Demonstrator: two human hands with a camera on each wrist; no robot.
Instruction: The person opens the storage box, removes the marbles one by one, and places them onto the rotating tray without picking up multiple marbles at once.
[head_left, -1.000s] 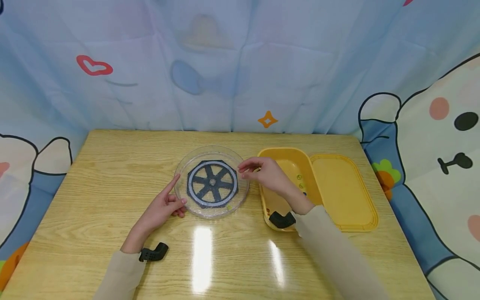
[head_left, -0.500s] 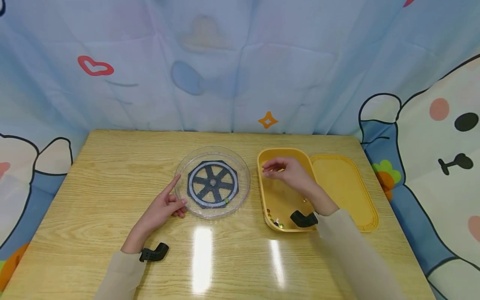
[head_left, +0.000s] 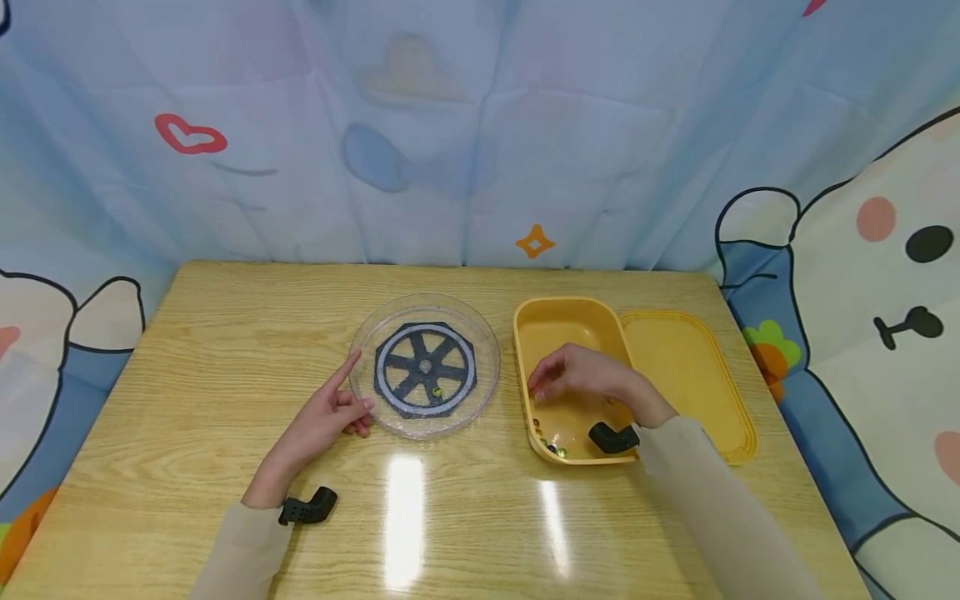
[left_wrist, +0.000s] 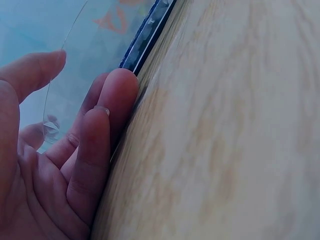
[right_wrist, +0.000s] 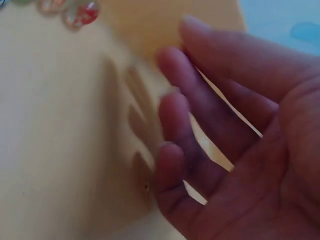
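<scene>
- Left hand (head_left: 324, 421) rests on the wooden counter (head_left: 195, 367) at the near-left rim of the clear round dish (head_left: 424, 364); forefinger stretched along the rim, other fingers loosely bent, touching the dish edge; its grip has hold of nothing
- The dish holds a black spoked wheel insert (head_left: 425, 368); one small marble (head_left: 437, 392) lies on the insert's near side
- Right hand (head_left: 581, 377) hovers low inside the yellow tub (head_left: 562, 329), palm down; the right wrist view shows the fingers (right_wrist: 200, 125) relaxed and slightly spread over the tub floor, grip loose, nothing held
- A few marbles (head_left: 550, 442) lie in the tub's near-left corner, near the fingertips yet apart from them
- The yellow lid (head_left: 686, 383) lies flat, touching the tub's right side
</scene>
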